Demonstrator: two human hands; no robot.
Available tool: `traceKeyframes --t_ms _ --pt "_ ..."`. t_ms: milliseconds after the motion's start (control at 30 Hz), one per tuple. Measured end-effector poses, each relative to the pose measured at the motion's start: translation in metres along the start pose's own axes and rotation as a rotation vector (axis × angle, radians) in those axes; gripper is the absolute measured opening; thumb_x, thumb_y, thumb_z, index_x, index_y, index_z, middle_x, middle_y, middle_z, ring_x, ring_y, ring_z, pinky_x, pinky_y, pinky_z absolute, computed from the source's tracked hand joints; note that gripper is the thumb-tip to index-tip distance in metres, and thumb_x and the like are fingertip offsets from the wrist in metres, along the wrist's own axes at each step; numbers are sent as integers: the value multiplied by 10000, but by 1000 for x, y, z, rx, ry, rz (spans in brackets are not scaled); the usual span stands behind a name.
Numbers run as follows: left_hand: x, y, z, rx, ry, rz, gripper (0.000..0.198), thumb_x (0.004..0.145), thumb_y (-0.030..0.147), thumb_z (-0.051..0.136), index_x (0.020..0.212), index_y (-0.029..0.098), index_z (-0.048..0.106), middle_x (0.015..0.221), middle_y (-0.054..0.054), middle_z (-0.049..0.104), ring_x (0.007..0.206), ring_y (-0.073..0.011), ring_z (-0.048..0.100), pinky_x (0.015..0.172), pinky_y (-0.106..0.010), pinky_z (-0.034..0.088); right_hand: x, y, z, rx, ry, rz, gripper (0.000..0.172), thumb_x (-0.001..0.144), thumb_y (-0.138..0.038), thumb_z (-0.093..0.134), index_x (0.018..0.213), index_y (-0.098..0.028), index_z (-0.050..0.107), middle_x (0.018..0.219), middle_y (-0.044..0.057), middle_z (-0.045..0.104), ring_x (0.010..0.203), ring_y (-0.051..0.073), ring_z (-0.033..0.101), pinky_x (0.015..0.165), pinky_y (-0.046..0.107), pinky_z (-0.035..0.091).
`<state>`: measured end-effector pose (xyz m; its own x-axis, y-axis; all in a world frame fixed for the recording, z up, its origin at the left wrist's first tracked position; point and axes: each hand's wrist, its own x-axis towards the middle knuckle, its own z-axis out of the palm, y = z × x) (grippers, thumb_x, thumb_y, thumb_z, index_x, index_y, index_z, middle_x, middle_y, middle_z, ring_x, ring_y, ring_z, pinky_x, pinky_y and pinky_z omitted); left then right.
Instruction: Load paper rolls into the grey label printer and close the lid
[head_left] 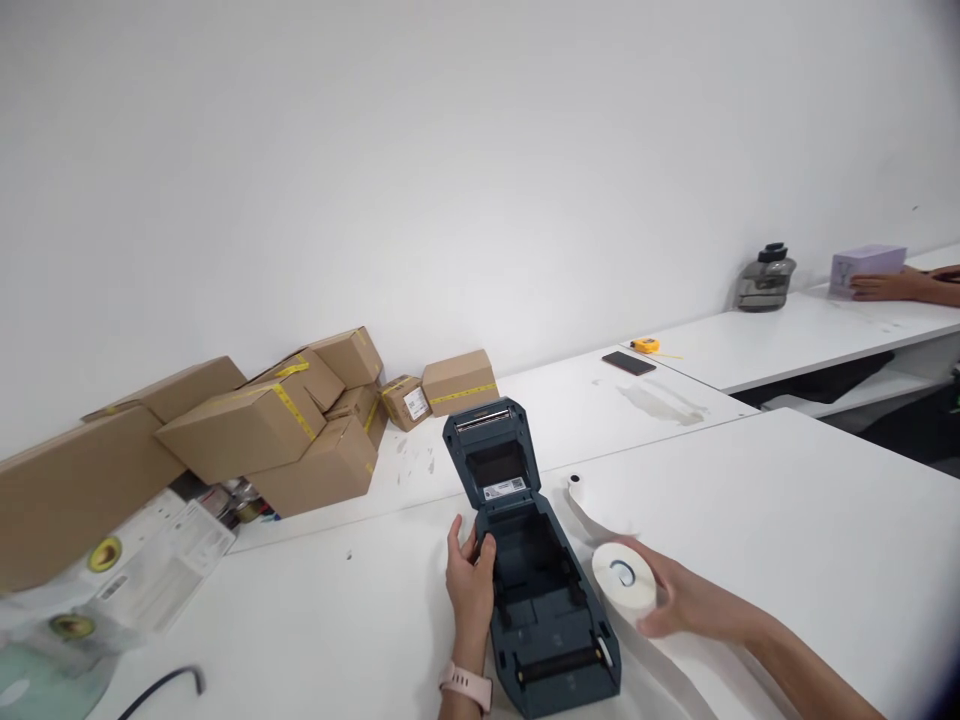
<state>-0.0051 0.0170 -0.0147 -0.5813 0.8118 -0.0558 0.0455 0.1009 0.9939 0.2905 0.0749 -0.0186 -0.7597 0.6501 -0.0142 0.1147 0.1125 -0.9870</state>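
Note:
A dark blue label printer (536,580) lies on the white table (787,520) with its lid flipped open and its inner bay bare. My left hand (469,580), with a pink watch on the wrist, grips the printer's left wall, thumb hooked inside the bay. My right hand (679,600) holds a white roll of label paper (624,578) just right of the printer. A strip of paper runs from the roll back to a small white core (575,482).
Several taped cardboard boxes (270,430) are piled at the back left against the wall. Plastic mailer bags (142,570) and a black cable (165,682) lie at the left. A phone (628,363), a yellow tape measure (645,345), another person's hand (900,287) on a lilac box (866,266).

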Motion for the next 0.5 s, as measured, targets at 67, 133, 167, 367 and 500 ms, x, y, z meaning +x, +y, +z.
traceKeyframes --t_ms 67,133,167,367,500 --pt "0 -1 0 6 -2 -1 775 815 465 679 1461 193 350 1334 -183 615 1231 -255 589 1044 -365 417 13 -1 -7 4 12 -5 855 670 -479 800 1416 -243 456 1317 114 584 1223 331 532 1030 448 413" --pt "1 -1 0 7 -8 -4 767 824 464 670 1464 198 340 1339 -181 612 1244 -252 580 1051 -365 411 15 2 -20 -8 -2 -25 875 689 -487 787 1453 -250 433 1364 119 568 1264 339 511 1061 465 390" --pt "1 -2 0 6 -12 -6 766 828 466 665 1467 203 333 1350 -179 604 1252 -250 574 1052 -366 410 12 4 -29 -21 -16 -37 869 701 -484 781 1464 -263 429 1396 112 555 1293 343 493 1082 472 372" --pt "3 -6 -1 -5 -16 -1 757 820 491 670 1455 222 357 1341 -167 615 1252 -261 574 1046 -381 423 -1 20 -100 -131 490 148 474 819 -627 586 1067 -258 749 1183 108 717 1131 358 615 995 472 469" --pt "3 -8 -1 -61 -26 37 761 804 493 689 1446 225 379 1268 -144 671 1229 -254 596 1042 -372 431 49 21 -120 -214 430 150 512 748 -663 626 1001 -237 756 1203 127 708 1186 377 582 1001 460 459"
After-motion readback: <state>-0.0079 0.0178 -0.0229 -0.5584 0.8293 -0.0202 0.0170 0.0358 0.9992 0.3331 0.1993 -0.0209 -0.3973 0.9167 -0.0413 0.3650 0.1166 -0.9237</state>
